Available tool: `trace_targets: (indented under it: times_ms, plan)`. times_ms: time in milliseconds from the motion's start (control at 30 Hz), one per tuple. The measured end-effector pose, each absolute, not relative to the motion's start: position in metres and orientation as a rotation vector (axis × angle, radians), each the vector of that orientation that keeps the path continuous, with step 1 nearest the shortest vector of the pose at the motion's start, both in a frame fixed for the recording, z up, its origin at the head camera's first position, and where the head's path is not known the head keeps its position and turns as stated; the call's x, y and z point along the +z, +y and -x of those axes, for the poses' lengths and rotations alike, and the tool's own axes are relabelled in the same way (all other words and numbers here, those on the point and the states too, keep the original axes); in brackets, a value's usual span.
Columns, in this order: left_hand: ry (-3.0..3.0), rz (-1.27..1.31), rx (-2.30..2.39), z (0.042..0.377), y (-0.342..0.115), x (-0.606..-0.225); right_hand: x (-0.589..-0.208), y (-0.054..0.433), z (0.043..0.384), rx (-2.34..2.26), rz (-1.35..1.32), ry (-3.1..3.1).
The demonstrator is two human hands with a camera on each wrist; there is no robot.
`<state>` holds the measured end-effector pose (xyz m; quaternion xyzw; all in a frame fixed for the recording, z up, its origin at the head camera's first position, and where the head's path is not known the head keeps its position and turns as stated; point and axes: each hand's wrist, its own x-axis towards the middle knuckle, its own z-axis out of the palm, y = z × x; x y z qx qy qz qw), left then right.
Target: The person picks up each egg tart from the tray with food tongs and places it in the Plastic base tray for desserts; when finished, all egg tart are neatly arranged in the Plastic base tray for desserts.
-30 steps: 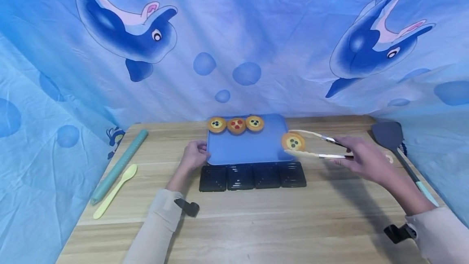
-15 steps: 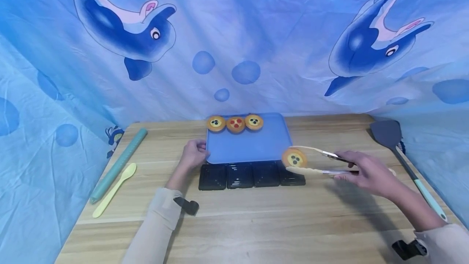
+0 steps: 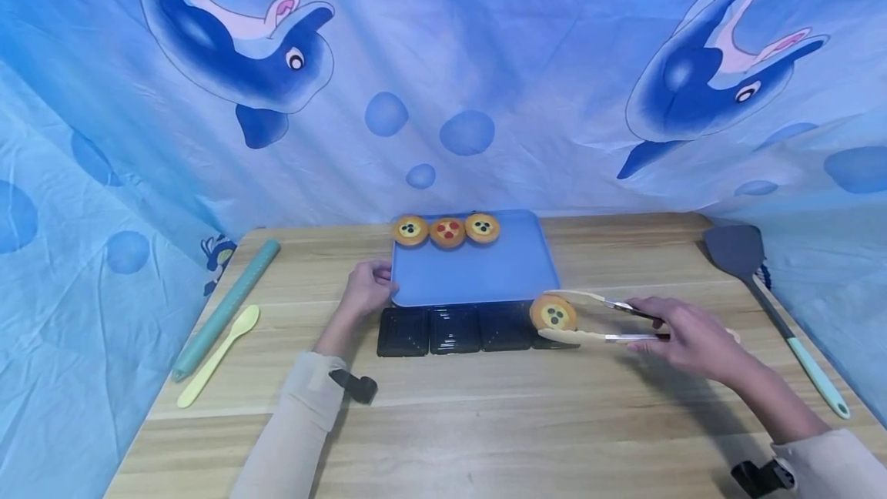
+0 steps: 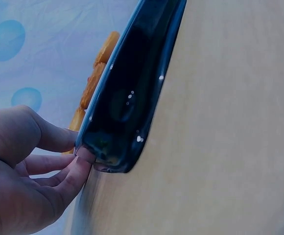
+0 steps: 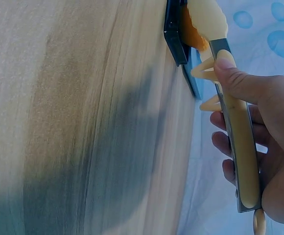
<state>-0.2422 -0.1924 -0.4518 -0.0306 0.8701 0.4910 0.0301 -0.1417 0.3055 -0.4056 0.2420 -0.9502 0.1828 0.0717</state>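
Note:
My right hand (image 3: 693,337) grips a pair of cream-tipped tongs (image 5: 240,137) with metal arms. Between the tong tips is a round egg tart (image 3: 554,314) with dark berry dots, over the rightmost of several black square plastic trays (image 3: 455,329) standing in a row. At the left edge of the blue tray (image 3: 478,276), my left hand (image 3: 369,287) pinches the rim between thumb and fingers, near the front left corner. Along that tray's back edge sit three more tarts: a dark-dotted tart (image 3: 410,230), a red-dotted tart (image 3: 447,232) and another dark-dotted tart (image 3: 482,228).
To the left lie a green rolling pin (image 3: 225,310) and a pale yellow spoon (image 3: 218,356) on the wooden table (image 3: 478,422). A dark spatula (image 3: 734,249) with a mint handle lies along the right side. A blue dolphin-print curtain (image 3: 554,60) hangs behind the table.
My right hand has brought the tongs and tart toward me, from the blue tray's right edge to over the rightmost black tray. My left hand has stayed at the blue tray's rim.

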Motion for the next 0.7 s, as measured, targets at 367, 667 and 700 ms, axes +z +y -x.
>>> trace_targets:
  times_ms: [367,667,700]
  plan:
    - [2.673,0.095,1.524,0.2427,-0.1925,-0.452,-0.4101,0.3069,0.1429,0.575,-0.773,-2.849]
    - [2.661,0.099,1.527,0.243,-0.193,-0.4521,-0.4038,0.3057,0.1402,0.65,-0.725,-2.915]
    - [2.66,0.099,1.527,0.2428,-0.1926,-0.4518,-0.4026,0.3056,0.1395,0.656,-0.717,-2.924]
